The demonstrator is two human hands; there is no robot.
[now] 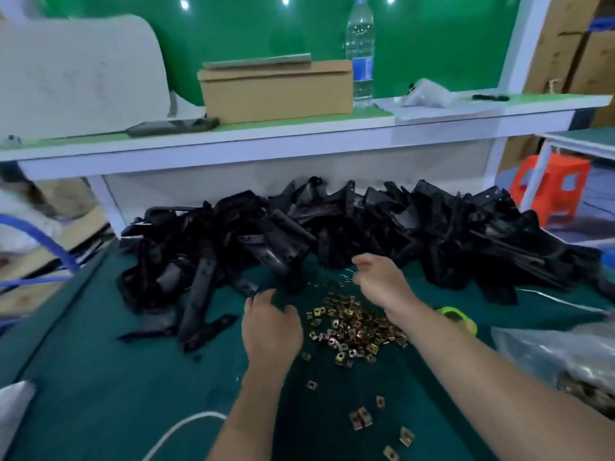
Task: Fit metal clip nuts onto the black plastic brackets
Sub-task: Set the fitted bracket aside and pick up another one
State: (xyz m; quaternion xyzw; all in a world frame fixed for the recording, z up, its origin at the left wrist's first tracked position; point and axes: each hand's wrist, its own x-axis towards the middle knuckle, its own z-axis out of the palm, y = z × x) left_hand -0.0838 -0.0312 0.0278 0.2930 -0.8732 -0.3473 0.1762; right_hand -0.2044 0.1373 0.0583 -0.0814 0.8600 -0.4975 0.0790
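Two bare hands in view. Left hand (271, 327) is back-up over the dark green table mat (100, 377), fingers curled down beside the near edge of the bracket pile; can't tell if it holds anything. Right hand (382, 281) is raised above the far edge of the nut heap, thumb and fingers bent toward each other with a thin blurred glint between them; grip can't be told.

One long heap of black plastic brackets (332, 234) runs left to right across the far side of the table, too many to count. One heap of brass-coloured metal clip nuts (352, 327) lies between the forearms, dozens. About seven stray nuts (361, 418) are scattered nearer.

One clear plastic bag (565, 364) with more nuts near right. One lime-green ring-shaped object (461, 319) just beyond the right forearm. One white cable (186, 427) near left.

Far: white shelf (299, 141), green-topped, with one cardboard box (276, 91), one water bottle (360, 51) and one dark phone-like object (173, 126). Green back panel (249, 28). One orange stool (549, 184) far right.
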